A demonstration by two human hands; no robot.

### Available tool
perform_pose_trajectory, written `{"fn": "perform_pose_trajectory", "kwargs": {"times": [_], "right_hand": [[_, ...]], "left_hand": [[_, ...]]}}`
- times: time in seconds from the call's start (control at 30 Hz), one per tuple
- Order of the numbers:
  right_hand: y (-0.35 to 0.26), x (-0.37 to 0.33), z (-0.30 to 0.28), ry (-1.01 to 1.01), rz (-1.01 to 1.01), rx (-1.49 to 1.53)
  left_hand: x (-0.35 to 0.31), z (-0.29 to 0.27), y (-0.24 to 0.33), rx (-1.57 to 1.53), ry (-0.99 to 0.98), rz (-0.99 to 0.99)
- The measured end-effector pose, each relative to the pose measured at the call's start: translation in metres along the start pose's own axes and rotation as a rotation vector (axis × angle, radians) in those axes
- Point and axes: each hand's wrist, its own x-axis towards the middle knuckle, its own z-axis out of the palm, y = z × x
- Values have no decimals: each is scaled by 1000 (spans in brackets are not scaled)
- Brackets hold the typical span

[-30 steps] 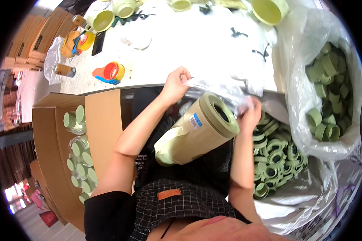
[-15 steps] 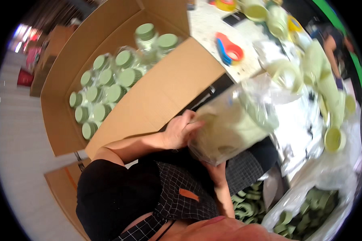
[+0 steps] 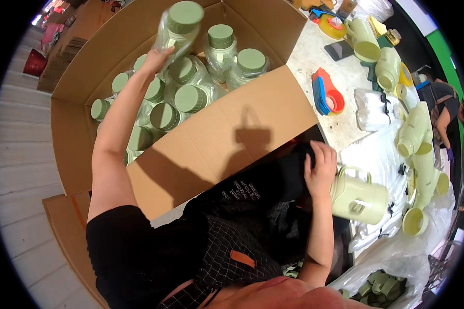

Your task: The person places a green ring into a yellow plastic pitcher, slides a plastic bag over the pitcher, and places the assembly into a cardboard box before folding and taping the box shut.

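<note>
My left hand (image 3: pixel 157 60) grips a pale green jug (image 3: pixel 179 31) with a round screw lid, wrapped in clear plastic, and holds it up over the open cardboard box (image 3: pixel 227 126). Below it in the box, several similar bagged jugs (image 3: pixel 191 98) stand or lean with their lids up. My right hand (image 3: pixel 322 167) is open, fingers spread, at the table's near edge. Close beside it, an unwrapped pale green jug (image 3: pixel 363 200) with a loop handle lies tilted; whether the hand touches it I cannot tell.
On the white table (image 3: pixel 304 51) are red and blue scoops (image 3: pixel 327 95), a phone (image 3: pixel 339 50), a tape roll (image 3: pixel 332 26), clear bags (image 3: pixel 374 159) and several unwrapped jugs (image 3: pixel 415 129). A plastic sack (image 3: pixel 407 262) of green parts sits lower right. Another person (image 3: pixel 443 105) works at the far right.
Both hands were at a plastic-wrapped jug in front of me. Now my left hand holds a wrapped jug above the box, and my right hand has moved up and right, off the bag.
</note>
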Motion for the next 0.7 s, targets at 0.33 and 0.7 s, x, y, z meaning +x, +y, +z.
{"fn": "perform_pose_trajectory", "kwargs": {"times": [0.33, 0.7], "right_hand": [[21, -95, -125, 605, 538, -579], [57, -118, -135, 699, 662, 502]], "left_hand": [[180, -87, -120, 266, 73, -230], [-136, 226, 74, 234, -434, 986]]}}
